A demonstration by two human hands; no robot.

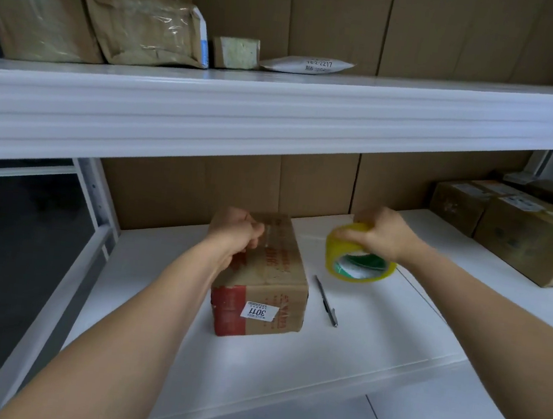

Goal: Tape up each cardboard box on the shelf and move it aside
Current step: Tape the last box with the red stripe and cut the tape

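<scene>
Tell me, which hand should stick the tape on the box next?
The right hand, probably. It already grips the yellow roll of packing tape just right of the brown cardboard box with the 3011 label. The left hand rests curled on the box top, steadying it.

Pen (326, 301) beside box (270, 277); stacked boxes (520, 233) block far right.

Right hand (380, 235) motion-blurred; far-right boxes (533, 238) cut by edge.
</scene>
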